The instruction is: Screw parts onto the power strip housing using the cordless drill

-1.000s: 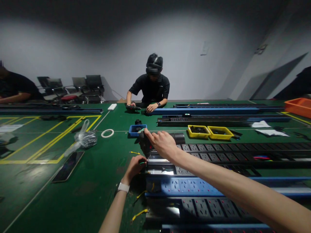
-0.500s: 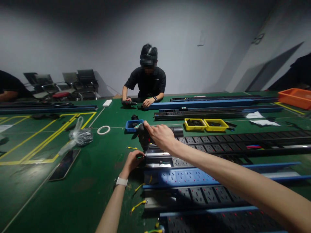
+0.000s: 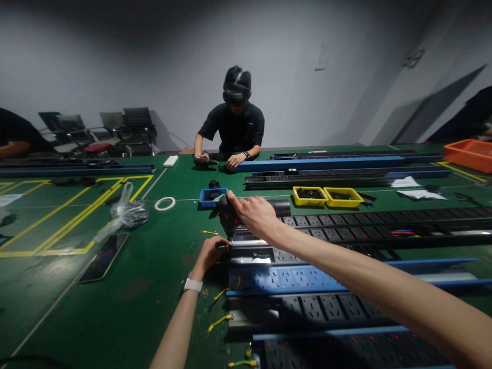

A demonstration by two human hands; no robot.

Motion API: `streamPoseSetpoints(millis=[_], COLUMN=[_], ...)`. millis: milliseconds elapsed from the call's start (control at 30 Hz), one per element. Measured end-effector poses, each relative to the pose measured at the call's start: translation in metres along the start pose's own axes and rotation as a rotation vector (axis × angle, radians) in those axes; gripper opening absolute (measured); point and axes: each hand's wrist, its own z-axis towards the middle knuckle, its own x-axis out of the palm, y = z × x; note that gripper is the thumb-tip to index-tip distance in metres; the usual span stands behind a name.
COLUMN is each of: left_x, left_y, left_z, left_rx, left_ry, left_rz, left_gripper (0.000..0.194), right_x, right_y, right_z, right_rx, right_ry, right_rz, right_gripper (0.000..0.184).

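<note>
My right hand point(image 3: 255, 218) is wrapped round a black cordless drill point(image 3: 227, 218), thumb over its rear end, with the bit pointing down. The tip meets the end of a socket strip point(image 3: 249, 254) with a silver and black housing. Beside that tip my left hand point(image 3: 211, 252) is closed, thumb and finger pinching a short green wire point(image 3: 221, 247) that is mostly hidden. Nearer me lie a blue socket strip point(image 3: 292, 278) and black socket strips point(image 3: 323, 307). Short yellow-green wires point(image 3: 220, 323) stick out from several strip ends.
A blue bin point(image 3: 209, 204) and two yellow bins point(image 3: 309, 204) with small parts stand beyond my hands. To the left lie a phone point(image 3: 103, 258), a plastic bag point(image 3: 130, 212) and a white ring point(image 3: 165, 204). Across the table a co-worker point(image 3: 234, 123) holds another drill. An orange crate point(image 3: 469, 155) stands far right.
Both hands and the drill stay at the same strip end, almost unmoved. The whole view has shifted slightly. The co-worker's pose is nearly the same.
</note>
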Motion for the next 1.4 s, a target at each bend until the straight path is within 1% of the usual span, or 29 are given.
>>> streamPoseSetpoints(millis=[67, 133, 200, 267, 300, 400, 500, 600, 833, 900, 967, 1033, 1133, 1200, 1300, 1400], left_x=[-0.002, -0.003, -0.002, -0.001, 0.0, 0.001, 0.0, -0.001, -0.001, -0.002, -0.003, -0.004, -0.005, -0.005, -0.005, -0.005], left_y=[-0.003, -0.005, -0.007, -0.008, -0.008, -0.006, -0.005, -0.007, -0.009, -0.01, -0.01, -0.01, -0.009, -0.009, -0.01, -0.009], left_z=[0.0, 0.0, 0.0, 0.0, 0.0, -0.001, -0.001, -0.001, -0.001, -0.001, -0.002, -0.002, -0.002, -0.001, -0.001, 0.0], left_rx=[-0.013, -0.028, -0.065, -0.119, -0.141, -0.147, -0.146, -0.165, -0.141, -0.125, -0.104, -0.085, -0.055, -0.047, -0.061, -0.061], left_ry=[0.007, 0.012, 0.004, -0.021, -0.043, -0.083, -0.042, 0.0, -0.014, -0.013, -0.013, -0.001, 0.015, 0.01, 0.01, 0.017], left_rz=[-0.013, -0.022, -0.023, -0.036, -0.055, -0.107, -0.076, -0.049, -0.049, -0.053, -0.044, -0.034, -0.039, -0.036, -0.028, -0.046], left_gripper=[0.013, 0.013, 0.016, 0.023, 0.027, 0.037, 0.034, 0.034, 0.037, 0.036, 0.032, 0.028, 0.032, 0.032, 0.023, 0.024], right_x=[0.004, 0.008, 0.011, 0.012, 0.011, 0.007, 0.005, 0.009, 0.016, 0.017, 0.019, 0.021, 0.026, 0.029, 0.031, 0.029], right_y=[-0.003, -0.006, -0.009, -0.008, -0.006, -0.001, -0.003, -0.009, -0.012, -0.014, -0.02, -0.027, -0.037, -0.041, -0.042, -0.039], right_z=[0.001, 0.001, 0.001, 0.0, -0.001, -0.002, 0.002, 0.007, 0.007, 0.01, 0.014, 0.019, 0.02, 0.017, 0.013, 0.014], right_rx=[0.012, -0.034, -0.183, -0.36, -0.422, -0.478, -0.47, -0.465, -0.481, -0.48, -0.455, -0.408, -0.333, -0.301, -0.292, -0.295], right_ry=[-0.011, -0.06, -0.144, -0.232, -0.267, -0.323, -0.321, -0.327, -0.36, -0.344, -0.308, -0.259, -0.194, -0.176, -0.171, -0.164], right_rz=[-0.004, -0.018, -0.053, -0.106, -0.134, -0.189, -0.18, -0.16, -0.149, -0.127, -0.096, -0.058, -0.013, -0.003, -0.005, -0.002], right_gripper=[0.063, 0.06, 0.053, 0.047, 0.045, 0.047, 0.047, 0.047, 0.046, 0.048, 0.05, 0.053, 0.058, 0.061, 0.062, 0.062])
